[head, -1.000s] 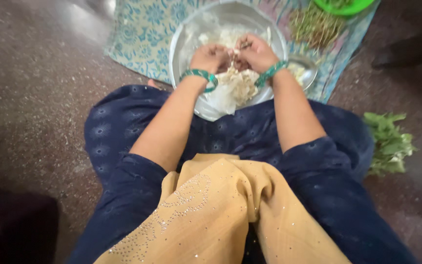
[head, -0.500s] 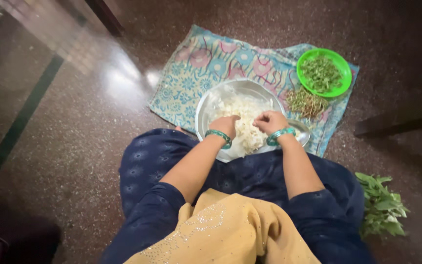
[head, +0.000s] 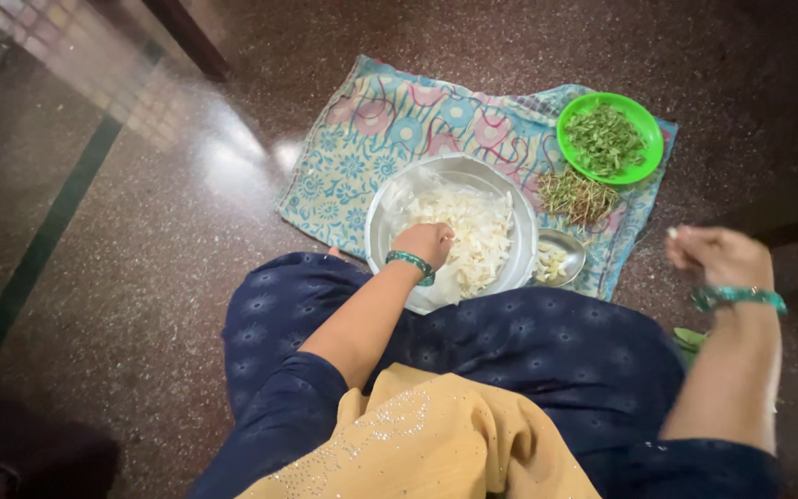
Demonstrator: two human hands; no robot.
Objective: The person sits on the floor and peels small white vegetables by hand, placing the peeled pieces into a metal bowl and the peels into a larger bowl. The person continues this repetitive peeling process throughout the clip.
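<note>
The left hand (head: pixel 429 243) rests curled in the big steel plate (head: pixel 390 208) of white peels (head: pixel 473 236). At three o'clock, the right hand (head: pixel 718 257) pinches a tiny white bit. The green bowl (head: pixel 650 157) holds herbs (head: pixel 605 137).

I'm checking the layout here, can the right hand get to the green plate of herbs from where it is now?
Probably yes. The right hand is raised out to the side, off the cloth, and the green plate sits open at the cloth's far corner with only bare floor between them.

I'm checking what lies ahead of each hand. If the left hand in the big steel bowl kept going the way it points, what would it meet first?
The left hand points into the steel bowl, so it would probably meet the pale shreds right before its knuckles; depth is unclear.
</note>
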